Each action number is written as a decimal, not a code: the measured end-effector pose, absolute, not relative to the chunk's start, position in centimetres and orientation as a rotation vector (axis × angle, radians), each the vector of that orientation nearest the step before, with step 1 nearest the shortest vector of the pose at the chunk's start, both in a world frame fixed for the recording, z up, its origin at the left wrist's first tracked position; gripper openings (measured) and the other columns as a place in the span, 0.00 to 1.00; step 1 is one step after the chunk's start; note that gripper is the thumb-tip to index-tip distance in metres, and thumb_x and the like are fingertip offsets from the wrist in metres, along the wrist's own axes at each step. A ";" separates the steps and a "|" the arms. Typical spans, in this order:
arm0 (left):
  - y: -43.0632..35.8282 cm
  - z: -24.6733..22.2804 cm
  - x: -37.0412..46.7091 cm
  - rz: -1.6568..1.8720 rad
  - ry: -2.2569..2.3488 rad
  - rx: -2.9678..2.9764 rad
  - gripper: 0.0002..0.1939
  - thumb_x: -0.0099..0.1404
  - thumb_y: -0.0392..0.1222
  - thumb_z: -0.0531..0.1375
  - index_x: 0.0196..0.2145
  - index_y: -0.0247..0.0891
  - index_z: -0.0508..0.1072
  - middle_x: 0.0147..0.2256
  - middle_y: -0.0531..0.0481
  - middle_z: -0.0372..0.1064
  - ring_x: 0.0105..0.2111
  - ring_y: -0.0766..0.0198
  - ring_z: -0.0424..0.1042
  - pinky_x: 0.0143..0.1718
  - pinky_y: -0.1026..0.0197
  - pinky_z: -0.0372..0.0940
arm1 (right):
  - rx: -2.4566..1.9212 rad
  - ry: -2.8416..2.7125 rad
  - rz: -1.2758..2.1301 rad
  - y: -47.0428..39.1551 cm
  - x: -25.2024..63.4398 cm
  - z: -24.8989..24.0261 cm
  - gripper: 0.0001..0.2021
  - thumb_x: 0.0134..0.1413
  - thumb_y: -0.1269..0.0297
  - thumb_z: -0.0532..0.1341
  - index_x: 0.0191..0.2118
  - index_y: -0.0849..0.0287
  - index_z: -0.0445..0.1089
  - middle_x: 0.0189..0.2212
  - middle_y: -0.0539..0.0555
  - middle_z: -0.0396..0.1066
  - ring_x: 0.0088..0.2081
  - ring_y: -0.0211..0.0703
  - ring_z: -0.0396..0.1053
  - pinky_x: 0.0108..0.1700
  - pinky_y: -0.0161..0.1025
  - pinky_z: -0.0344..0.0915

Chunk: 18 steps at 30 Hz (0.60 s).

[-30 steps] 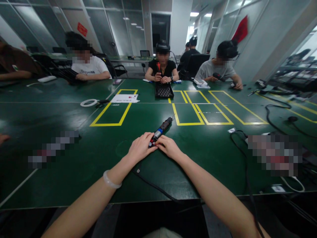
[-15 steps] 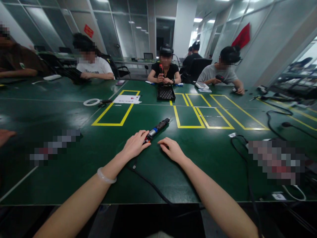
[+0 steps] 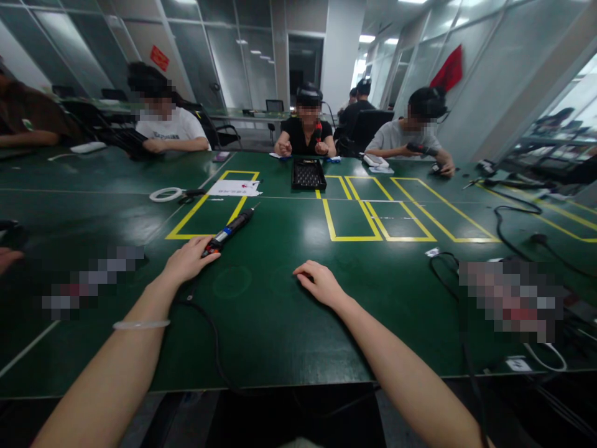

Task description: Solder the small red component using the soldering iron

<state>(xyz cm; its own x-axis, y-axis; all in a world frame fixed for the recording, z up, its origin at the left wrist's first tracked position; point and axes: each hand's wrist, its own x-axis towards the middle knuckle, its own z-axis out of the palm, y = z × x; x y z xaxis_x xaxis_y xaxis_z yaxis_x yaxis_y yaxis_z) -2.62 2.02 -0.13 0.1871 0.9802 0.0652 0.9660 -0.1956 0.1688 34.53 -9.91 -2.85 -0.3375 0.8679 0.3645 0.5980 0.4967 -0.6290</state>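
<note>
My left hand [image 3: 190,261] is closed around the rear end of an electric screwdriver [image 3: 229,231], which is black with a silver and blue band. The tool slants up and to the right, its thin bit reaching the yellow tape outline at left. A black cable [image 3: 215,339] runs from below that hand toward the table's near edge. My right hand [image 3: 321,283] rests on the green table [image 3: 275,323] in front of me, fingers loosely bent, thumb apart, holding nothing.
Opposite me a person [image 3: 305,134] sits behind a black tray [image 3: 308,175]. Yellow tape rectangles [image 3: 354,239] mark the table. A white sheet [image 3: 236,188] and a white cable coil [image 3: 166,195] lie at left. Blurred items [image 3: 513,298] and cords are at right; another person's hand [image 3: 10,256] is far left.
My left hand has moved left, carrying the electric screwdriver away from my right hand. My right hand has stayed in place. The person opposite has spread their hands apart.
</note>
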 end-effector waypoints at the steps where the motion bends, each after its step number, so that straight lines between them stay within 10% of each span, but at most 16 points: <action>1: 2.2 -0.1 -3.3 0.225 1.939 2.358 0.35 0.63 0.60 0.50 0.63 0.41 0.57 0.62 0.41 0.56 0.57 0.45 0.61 0.53 0.51 0.61 | -1.201 -2.067 0.509 -9.9 34.5 -2.9 0.08 0.60 0.69 0.56 0.40 0.57 0.72 0.34 0.53 0.70 0.37 0.41 0.67 0.41 0.37 0.62; 18: -0.6 0.5 -2.0 0.252 2.318 2.318 0.24 0.67 0.57 0.45 0.47 0.38 0.69 0.38 0.39 0.72 0.37 0.48 0.72 0.35 0.54 0.63 | -1.232 -2.096 0.501 -10.0 34.4 -3.1 0.07 0.60 0.69 0.57 0.39 0.58 0.73 0.34 0.53 0.71 0.39 0.42 0.67 0.44 0.38 0.62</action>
